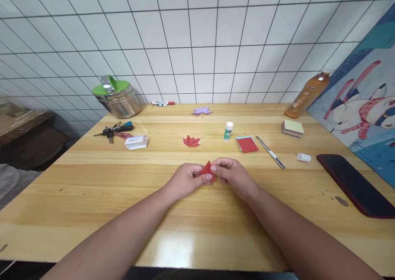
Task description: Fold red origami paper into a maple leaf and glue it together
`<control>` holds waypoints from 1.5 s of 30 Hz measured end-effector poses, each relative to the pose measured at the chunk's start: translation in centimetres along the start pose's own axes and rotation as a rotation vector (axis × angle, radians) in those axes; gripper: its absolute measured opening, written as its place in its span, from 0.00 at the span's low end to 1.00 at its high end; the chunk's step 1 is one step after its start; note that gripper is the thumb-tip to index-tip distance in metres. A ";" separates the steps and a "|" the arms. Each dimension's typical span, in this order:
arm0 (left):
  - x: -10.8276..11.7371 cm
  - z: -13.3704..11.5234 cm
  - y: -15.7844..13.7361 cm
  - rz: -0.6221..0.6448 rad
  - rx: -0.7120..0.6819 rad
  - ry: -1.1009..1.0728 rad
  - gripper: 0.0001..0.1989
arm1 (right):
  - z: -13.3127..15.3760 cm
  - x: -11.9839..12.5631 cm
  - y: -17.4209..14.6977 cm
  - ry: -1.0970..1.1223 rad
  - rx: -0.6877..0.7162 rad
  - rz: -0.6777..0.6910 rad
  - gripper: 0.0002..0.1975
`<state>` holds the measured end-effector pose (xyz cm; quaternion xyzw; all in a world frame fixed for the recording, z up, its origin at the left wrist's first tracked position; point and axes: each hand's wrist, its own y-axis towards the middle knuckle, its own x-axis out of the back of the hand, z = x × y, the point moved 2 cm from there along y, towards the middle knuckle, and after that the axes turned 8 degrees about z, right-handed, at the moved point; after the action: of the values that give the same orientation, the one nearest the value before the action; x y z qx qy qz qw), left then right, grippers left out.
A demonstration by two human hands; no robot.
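A small folded piece of red paper [207, 170] is held between my two hands above the near middle of the table. My left hand [190, 178] pinches its lower left side, the thumb lying across the front. On the right edge, the thumb and fingers of my right hand [232, 174] close on the same paper. Beyond the hands lies a red folded paper leaf [191, 141] with several points. A purple paper leaf [202, 111] rests farther back by the wall. The glue stick [228, 131] stands upright without its cap, and red paper squares [247, 144] lie beside it.
Right of the squares are a pen-like cutter [270, 152], a white cap [303, 157], a notepad stack [293, 128], a phone [354, 185] and a tea bottle [307, 94]. At left are keys [115, 130], a small white box [136, 142] and a steel pot [119, 99]. A marker [163, 103] lies by the wall.
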<state>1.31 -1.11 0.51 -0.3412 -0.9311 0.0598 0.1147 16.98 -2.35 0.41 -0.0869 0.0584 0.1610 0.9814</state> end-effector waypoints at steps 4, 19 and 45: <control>0.0 0.0 -0.1 0.018 0.001 0.057 0.12 | 0.5 0.0 -0.1 0.020 -0.002 -0.011 0.12; -0.2 0.5 0.0 0.163 0.019 0.116 0.12 | -0.1 0.3 0.0 -0.101 0.021 -0.113 0.17; 0.7 1.0 0.7 -0.102 -0.092 0.157 0.16 | -0.5 1.0 0.6 -0.388 0.094 -0.164 0.11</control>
<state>1.00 -0.17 -0.44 -0.3018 -0.9372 -0.0155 0.1744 17.69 -1.55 -0.37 -0.0129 -0.1313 0.0914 0.9870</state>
